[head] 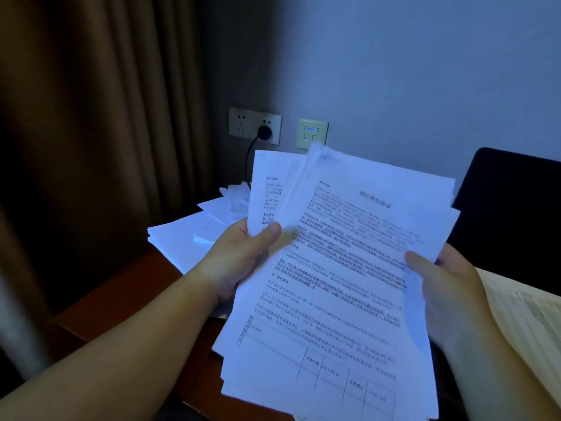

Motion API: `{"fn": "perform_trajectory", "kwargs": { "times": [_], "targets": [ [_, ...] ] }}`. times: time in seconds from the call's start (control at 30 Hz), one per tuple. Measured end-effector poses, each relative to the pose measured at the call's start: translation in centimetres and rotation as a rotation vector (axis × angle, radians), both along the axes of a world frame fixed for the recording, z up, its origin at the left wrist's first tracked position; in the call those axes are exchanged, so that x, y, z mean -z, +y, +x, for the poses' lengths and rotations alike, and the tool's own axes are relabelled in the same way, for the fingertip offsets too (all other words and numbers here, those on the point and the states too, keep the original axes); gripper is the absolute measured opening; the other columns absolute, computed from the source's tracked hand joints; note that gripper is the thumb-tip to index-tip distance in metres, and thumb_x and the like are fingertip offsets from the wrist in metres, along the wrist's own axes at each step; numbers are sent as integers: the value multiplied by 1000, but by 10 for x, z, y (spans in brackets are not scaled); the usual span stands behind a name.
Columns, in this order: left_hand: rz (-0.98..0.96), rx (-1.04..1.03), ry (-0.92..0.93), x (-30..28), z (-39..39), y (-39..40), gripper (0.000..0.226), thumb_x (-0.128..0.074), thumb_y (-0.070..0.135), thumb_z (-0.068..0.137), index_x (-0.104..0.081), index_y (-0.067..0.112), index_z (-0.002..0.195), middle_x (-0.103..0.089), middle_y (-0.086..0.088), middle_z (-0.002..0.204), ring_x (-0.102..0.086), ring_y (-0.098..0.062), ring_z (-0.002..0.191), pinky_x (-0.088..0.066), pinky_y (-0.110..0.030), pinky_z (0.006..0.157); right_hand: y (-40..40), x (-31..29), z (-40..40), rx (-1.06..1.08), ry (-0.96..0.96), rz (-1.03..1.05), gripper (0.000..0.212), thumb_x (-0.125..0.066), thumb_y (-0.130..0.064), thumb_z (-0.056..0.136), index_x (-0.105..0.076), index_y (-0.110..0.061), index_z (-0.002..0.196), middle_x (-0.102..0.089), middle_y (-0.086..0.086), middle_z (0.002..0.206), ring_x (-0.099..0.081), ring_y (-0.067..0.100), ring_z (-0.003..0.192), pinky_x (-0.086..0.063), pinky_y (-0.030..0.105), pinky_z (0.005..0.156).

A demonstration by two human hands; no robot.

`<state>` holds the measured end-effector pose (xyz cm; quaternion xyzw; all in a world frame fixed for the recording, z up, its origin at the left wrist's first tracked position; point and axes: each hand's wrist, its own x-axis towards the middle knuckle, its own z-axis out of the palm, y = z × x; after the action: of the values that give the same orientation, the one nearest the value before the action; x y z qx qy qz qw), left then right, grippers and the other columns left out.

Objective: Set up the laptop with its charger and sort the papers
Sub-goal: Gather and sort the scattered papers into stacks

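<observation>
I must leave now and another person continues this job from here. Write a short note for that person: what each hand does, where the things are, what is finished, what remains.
Left hand: grips the left edge of the held stack of papers, thumb on top.
Right hand: grips the stack's right edge, thumb on top.
Things: the stack is fanned, held above the wooden desk. A second pile of papers lies on the desk behind the left hand. A black plug sits in the wall socket; its cable drops behind the papers. A dark screen-like panel stands at right, possibly the laptop.
Done: a plug is in; whether it feeds the laptop is not visible.
Left: finish sorting the papers.
</observation>
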<state>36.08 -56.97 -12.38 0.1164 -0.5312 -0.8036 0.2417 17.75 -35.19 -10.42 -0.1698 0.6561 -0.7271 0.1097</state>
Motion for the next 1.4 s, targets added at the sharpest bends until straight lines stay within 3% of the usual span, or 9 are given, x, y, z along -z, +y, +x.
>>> {"fn": "perform_trajectory", "kwargs": {
  "times": [0.2, 0.37, 0.5, 0.77, 0.93, 1.13, 1.23, 1.33, 1.4],
  "targets": [
    [-138, 27, 24, 5, -3, -3, 27, -76, 12, 83, -78, 15, 110, -74, -17, 120, -74, -35, 106, -61, -38, 80, -11, 1, 15, -109, 24, 10, 29, -55, 1, 100, -73, -17, 115, -78, -3, 109, -74, 23, 103, -55, 45, 92],
    [-184, -7, -17, 4, -1, 7, 35, -78, 11, 84, -73, 12, 118, -74, -16, 122, -73, -37, 109, -62, -41, 82, -9, -2, 19, -73, 58, -1, 29, -58, 0, 98, -75, -23, 105, -79, -7, 102, -76, 18, 95, -60, 41, 82],
    [-196, -34, -23, -8, 6, 19, 31, -76, 12, 86, -70, 11, 117, -75, -16, 119, -75, -35, 104, -62, -38, 77, -2, -17, 26, 7, 78, -77, 30, -60, 2, 94, -75, -24, 98, -79, -6, 101, -75, 21, 97, -57, 53, 94],
    [-459, -259, 3, -39, 27, 63, 27, -68, 4, 96, -65, 14, 121, -78, -1, 115, -75, -22, 106, -59, -44, 91, 52, -43, 51, -153, 138, -86, 24, -61, -4, 98, -80, -20, 97, -79, 1, 105, -76, 24, 97, -60, 40, 79],
    [-570, -377, 189, -60, 15, 125, 33, -68, 7, 86, -64, 26, 112, -77, 14, 110, -73, -8, 105, -58, -21, 85, 106, -60, 62, -14, 234, -54, 26, -57, -5, 98, -77, -23, 103, -79, -7, 103, -76, 18, 95, -61, 47, 85],
    [-598, -486, 337, -68, -7, 192, 32, -65, 10, 87, -61, 35, 107, -74, 21, 105, -70, 0, 103, -52, -14, 83, 161, -77, 75, 169, 326, -190, 29, -57, -15, 82, -77, -30, 96, -79, -6, 101, -76, 18, 94, -60, 50, 84],
    [-643, -541, 291, -54, -10, 211, 36, -68, 17, 85, -57, 39, 112, -71, 25, 104, -69, 4, 99, -51, -12, 79, 178, -63, 79, 168, 314, -194, 32, -59, -17, 82, -75, -32, 105, -78, -7, 108, -75, 16, 100, -58, 44, 85],
    [-636, -541, 150, -27, -2, 216, 46, -70, 29, 84, -50, 52, 119, -74, 18, 99, -72, -3, 94, -56, -27, 79, 189, -36, 80, 162, 248, -109, 28, -62, -24, 81, -75, -32, 104, -78, -7, 105, -75, 17, 96, -59, 53, 89],
    [-689, -545, 72, -14, 2, 218, 41, -70, 32, 86, -50, 56, 113, -72, 23, 99, -68, 5, 92, -51, -17, 78, 190, -24, 83, 129, 195, -66, 27, -64, -27, 79, -77, -37, 100, -79, -7, 102, -76, 16, 95, -58, 55, 91]
  ]
}}
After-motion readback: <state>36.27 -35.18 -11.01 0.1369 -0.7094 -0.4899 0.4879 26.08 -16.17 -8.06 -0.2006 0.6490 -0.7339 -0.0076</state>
